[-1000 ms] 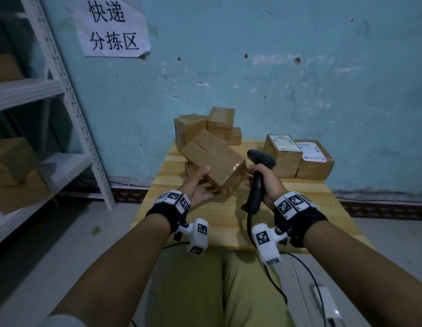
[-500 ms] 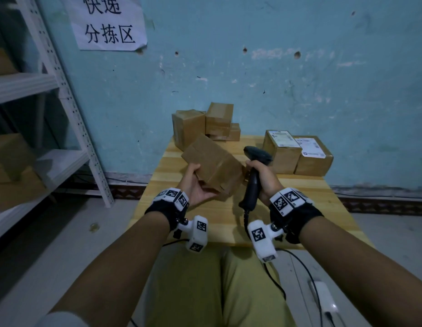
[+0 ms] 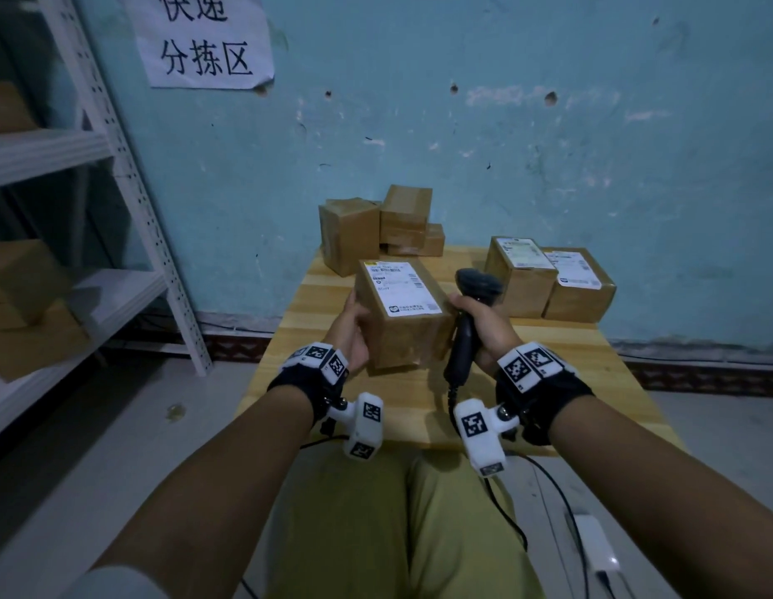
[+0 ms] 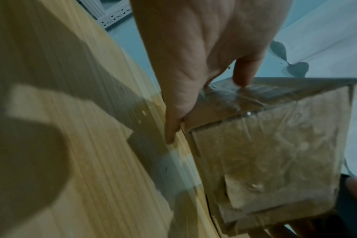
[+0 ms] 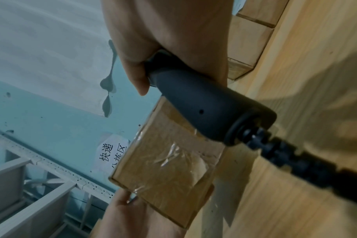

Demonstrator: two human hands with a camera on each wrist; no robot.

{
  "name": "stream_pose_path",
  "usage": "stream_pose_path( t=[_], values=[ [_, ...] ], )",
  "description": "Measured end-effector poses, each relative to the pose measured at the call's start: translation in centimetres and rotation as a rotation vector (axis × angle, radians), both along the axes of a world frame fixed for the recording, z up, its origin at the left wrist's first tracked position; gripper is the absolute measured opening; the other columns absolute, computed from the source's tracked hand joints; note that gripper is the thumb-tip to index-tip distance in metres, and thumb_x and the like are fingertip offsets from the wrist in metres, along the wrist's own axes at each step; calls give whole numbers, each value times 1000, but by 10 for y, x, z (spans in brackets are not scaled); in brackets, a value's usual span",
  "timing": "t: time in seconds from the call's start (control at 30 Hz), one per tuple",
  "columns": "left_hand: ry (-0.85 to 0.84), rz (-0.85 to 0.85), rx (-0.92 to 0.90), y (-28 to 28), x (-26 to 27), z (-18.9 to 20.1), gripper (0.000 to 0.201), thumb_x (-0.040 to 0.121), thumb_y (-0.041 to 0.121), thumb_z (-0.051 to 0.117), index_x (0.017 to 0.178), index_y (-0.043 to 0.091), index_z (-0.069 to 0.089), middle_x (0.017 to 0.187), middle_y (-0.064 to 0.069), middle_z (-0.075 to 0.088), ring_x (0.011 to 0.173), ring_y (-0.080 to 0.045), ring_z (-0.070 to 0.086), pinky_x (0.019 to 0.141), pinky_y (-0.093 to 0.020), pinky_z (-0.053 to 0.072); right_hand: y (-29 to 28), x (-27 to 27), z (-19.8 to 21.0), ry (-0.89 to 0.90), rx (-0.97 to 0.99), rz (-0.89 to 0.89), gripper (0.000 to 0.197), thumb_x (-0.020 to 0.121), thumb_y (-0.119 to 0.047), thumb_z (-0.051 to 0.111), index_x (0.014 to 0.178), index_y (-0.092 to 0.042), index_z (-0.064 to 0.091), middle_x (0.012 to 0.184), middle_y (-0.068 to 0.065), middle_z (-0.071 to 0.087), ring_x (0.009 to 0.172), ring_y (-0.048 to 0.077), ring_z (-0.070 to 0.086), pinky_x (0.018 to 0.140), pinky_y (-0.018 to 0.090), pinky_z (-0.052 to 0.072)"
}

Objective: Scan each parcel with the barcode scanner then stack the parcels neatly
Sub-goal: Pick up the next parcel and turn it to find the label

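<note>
Here, the left hand (image 3: 350, 328) grips a labelled cardboard parcel (image 3: 404, 313) above the counter (image 3: 592, 361), while the right hand (image 3: 484, 324) clasps the barcode scanner (image 3: 466, 339).

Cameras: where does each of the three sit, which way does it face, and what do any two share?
Head: on the head, looking forward and down at the table; both forearms, left hand, right hand show.
Left wrist: looks along the left hand's fingers at the held parcel.
Right wrist: looks along the right hand gripping the scanner.
Shared: all three show the held parcel.
</note>
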State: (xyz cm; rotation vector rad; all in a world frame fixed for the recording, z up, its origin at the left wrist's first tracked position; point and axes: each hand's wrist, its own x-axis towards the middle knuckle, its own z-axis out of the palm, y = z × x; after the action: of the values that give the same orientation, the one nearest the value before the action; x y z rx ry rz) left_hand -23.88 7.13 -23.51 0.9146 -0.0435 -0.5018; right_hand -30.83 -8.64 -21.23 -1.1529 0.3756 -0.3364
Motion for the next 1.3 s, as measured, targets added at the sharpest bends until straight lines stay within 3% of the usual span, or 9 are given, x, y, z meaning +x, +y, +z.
stream_pose_path(
  t=[0.1,0.27,0.43,0.53,0.7,0.83,1.0,1.17,1.3],
  values=[
    [-38,-47,121,-3,-3,1,74,83,43,61,146,29,24,140,-12,49,119,-29,56,95,-50,48,3,1,0,15,-49,4,9,87,-6,61,96,-7,58,66,5,66,49,12,64,46,22,51],
    [-131,-55,271,-1,-1,-2,58,91,19,56,140,33,27,136,-11,54,117,-32,57,96,-55,45,7,3,1,9,-107,-4,20,85,-6,61,105,-4,58,81,10,64,70,22,63,66,32,53],
    [-211,-77,404,0,-1,1,90,90,11,57,149,36,-6,146,-6,44,124,-30,51,101,-53,43,10,5,3,-9,-114,16,8,85,0,59,82,-8,61,63,3,70,57,14,66,56,25,55],
    [-276,-5,479,-1,1,2,101,87,1,59,147,23,-18,147,-4,39,132,-25,43,105,-46,40,9,5,4,-20,-97,9,12,85,1,59,79,-10,59,54,-3,69,51,9,66,53,22,54],
    [-353,-63,510,-4,11,-14,86,78,4,71,147,23,22,141,-8,48,133,-27,43,107,-52,38,8,4,1,-31,-28,-2,14,87,4,53,80,-8,57,52,-3,68,48,9,66,48,19,53],
    [-279,-142,463,-7,19,-30,126,52,18,84,146,45,5,141,-8,50,131,-29,44,105,-59,37,5,7,-3,-1,-14,-21,10,87,1,54,84,-7,57,54,-2,68,49,11,65,48,20,53],
    [-362,-108,665,-5,14,-14,116,76,7,74,148,27,-15,145,-6,43,137,-21,35,110,-40,35,6,5,-2,-23,-11,-2,15,89,3,51,81,-9,55,47,-4,64,42,6,61,41,15,47],
    [-367,-66,718,-3,22,-16,112,79,7,71,148,26,-15,143,-12,46,132,-24,45,108,-40,38,11,4,-5,-44,17,-11,15,89,0,52,97,-13,55,69,3,68,52,8,67,50,19,53],
    [-365,-62,713,-3,20,-16,93,78,7,72,150,21,15,139,-7,51,127,-22,49,104,-35,42,17,0,-1,-37,11,-40,20,90,-4,51,109,-11,52,76,5,62,56,11,65,51,19,51]
  ],
)
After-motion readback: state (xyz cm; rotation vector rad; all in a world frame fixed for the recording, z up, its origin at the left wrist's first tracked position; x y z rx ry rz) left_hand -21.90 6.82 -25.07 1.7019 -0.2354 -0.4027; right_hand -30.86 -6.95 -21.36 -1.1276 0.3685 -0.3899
